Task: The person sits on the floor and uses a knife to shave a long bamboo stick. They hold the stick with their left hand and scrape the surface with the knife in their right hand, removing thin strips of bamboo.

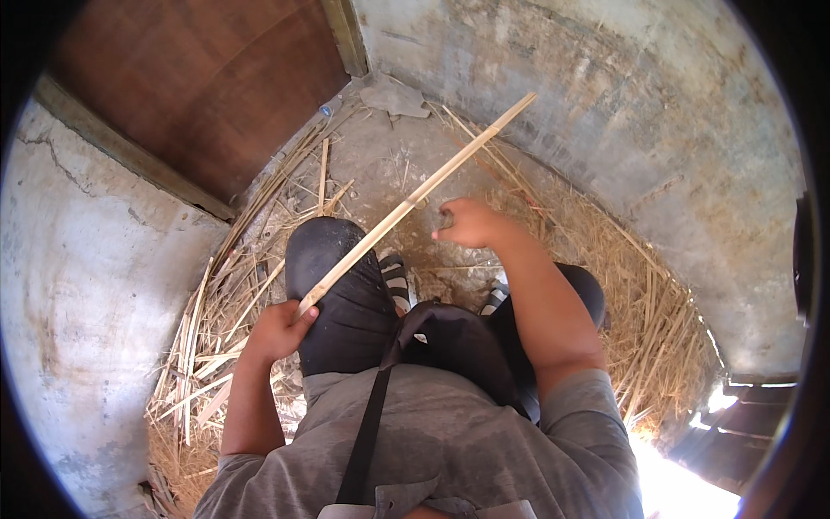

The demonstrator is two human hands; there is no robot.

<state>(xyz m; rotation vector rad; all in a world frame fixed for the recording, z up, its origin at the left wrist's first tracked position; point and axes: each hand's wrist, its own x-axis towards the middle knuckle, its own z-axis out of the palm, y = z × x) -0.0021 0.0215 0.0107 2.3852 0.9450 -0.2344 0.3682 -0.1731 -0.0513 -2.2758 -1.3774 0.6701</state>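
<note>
The left hand (278,329) is closed around the lower end of a long pale bamboo strip (415,202), which slants up and away across the left knee (333,285). The right hand (469,222) is curled just beside the strip's middle; I cannot tell whether it holds anything. Dry straw (644,337) lies on the floor around both hands.

Soft daylight, blown-out glare at lower right (sharp centre), fisheye bending and black vignette toward the rim.
</note>
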